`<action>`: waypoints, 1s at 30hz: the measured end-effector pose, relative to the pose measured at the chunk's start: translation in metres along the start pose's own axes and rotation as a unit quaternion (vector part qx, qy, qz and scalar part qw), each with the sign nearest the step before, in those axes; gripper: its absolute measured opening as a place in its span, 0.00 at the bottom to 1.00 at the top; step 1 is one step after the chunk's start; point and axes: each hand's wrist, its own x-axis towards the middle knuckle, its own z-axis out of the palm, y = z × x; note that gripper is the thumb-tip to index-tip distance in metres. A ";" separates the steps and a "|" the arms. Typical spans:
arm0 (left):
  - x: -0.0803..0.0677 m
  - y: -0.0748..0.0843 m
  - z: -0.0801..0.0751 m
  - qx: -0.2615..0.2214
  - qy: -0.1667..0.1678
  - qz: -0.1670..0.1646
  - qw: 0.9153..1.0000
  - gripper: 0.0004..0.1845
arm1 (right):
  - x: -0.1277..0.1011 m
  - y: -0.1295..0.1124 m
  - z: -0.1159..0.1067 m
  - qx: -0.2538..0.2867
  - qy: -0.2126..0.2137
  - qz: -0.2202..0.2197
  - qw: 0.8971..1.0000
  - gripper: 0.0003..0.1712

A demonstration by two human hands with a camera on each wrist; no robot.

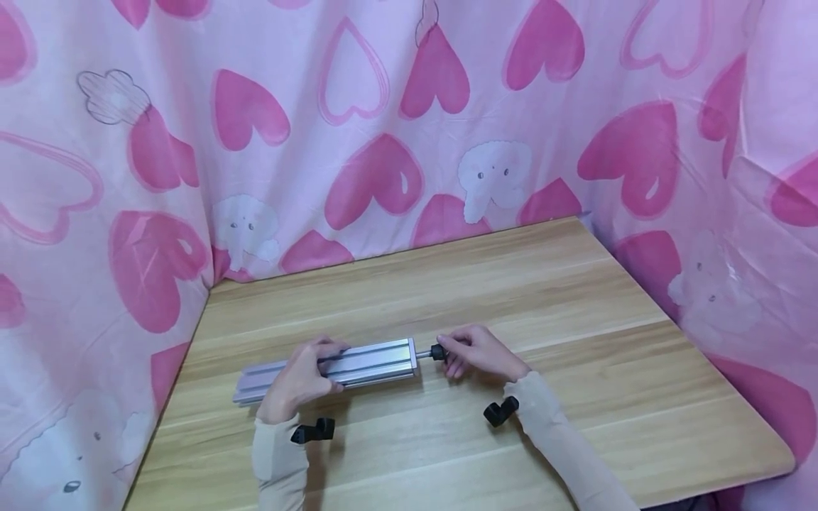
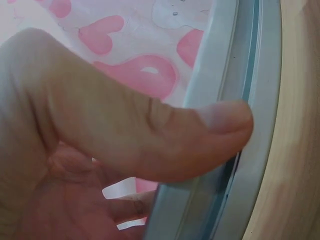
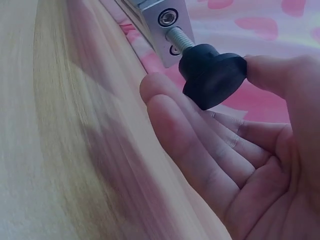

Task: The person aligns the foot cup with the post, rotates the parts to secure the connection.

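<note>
My left hand [image 1: 299,377] grips a long silver aluminium profile [image 1: 377,360] with grooves along its length, lying slantwise above the wooden table. In the left wrist view the thumb [image 2: 200,132] presses across a grooved face, and other fingers pass behind the profile. At the right end is a flat end plate [image 3: 159,44] with socket-head bolts. From that plate sticks out a threaded rod [image 3: 180,39] carrying a black lobed knob [image 3: 212,75]. My right hand [image 1: 481,352] pinches the knob between thumb and fingers. How deep the rod goes into the plate is hidden.
The wood-grain table [image 1: 575,305] extends to the back and the right. Pink heart-print curtain [image 1: 377,177] hangs behind it and along both sides. A black camera mount [image 1: 313,431] sits at the left wrist, another black mount [image 1: 501,411] at the right.
</note>
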 end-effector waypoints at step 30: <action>-0.002 0.001 -0.003 0.002 0.004 -0.011 1.000 0.36 | -0.006 -0.002 -0.001 -0.055 0.025 -0.051 0.997 0.26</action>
